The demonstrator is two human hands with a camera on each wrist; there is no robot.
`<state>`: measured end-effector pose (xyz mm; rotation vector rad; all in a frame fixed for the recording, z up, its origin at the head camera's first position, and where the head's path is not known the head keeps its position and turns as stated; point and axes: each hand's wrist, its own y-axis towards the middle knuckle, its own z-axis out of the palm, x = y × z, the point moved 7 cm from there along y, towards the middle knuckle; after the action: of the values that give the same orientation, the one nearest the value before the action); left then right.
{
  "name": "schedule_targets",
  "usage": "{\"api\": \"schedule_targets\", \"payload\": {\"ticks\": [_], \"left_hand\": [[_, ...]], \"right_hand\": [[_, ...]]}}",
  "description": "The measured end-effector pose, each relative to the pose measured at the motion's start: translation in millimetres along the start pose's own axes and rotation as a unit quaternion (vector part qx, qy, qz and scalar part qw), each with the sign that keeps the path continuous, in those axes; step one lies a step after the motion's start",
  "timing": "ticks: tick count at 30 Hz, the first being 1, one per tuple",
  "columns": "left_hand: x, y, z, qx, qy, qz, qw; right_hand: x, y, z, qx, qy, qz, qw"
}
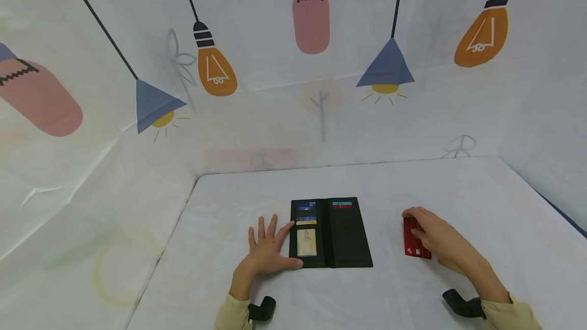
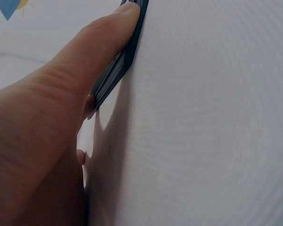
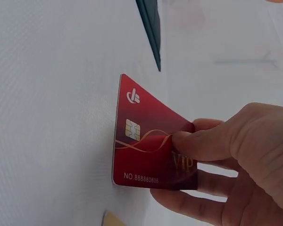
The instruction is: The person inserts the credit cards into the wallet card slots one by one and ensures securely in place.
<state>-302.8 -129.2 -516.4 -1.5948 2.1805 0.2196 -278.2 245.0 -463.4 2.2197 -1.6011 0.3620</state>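
Observation:
A black bifold card wallet [image 1: 352,238] lies opened flat on the white table, with several cards in its slots and a pale card [image 1: 307,243] behind its lower left window. My left hand [image 1: 265,257] has its fingers spread; the thumb rests on the wallet's lower left corner and the index fingertip touches its left edge. To the wallet's right, my right hand [image 1: 437,236] pinches a red VIP bank card [image 3: 146,141] between thumb and fingers. In the right wrist view the card stands tilted off the tabletop, its chip facing the camera.
A gold-coloured card [image 1: 451,266] lies partly hidden under the right forearm; its corner shows in the right wrist view. Black curved mounts [image 1: 262,309] sit at both wrists. White cloth walls [image 1: 266,126] printed with lamps rise behind and beside the table [image 1: 220,208].

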Motion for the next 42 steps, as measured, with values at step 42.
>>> {"api": "schedule_targets", "payload": {"ticks": [42], "left_hand": [[-0.6, 0.0, -0.5, -0.001, -0.005, 0.002, 1.0000]], "right_hand": [[34, 65.3, -14, -0.149, 0.071, -0.024, 0.9860]]}}
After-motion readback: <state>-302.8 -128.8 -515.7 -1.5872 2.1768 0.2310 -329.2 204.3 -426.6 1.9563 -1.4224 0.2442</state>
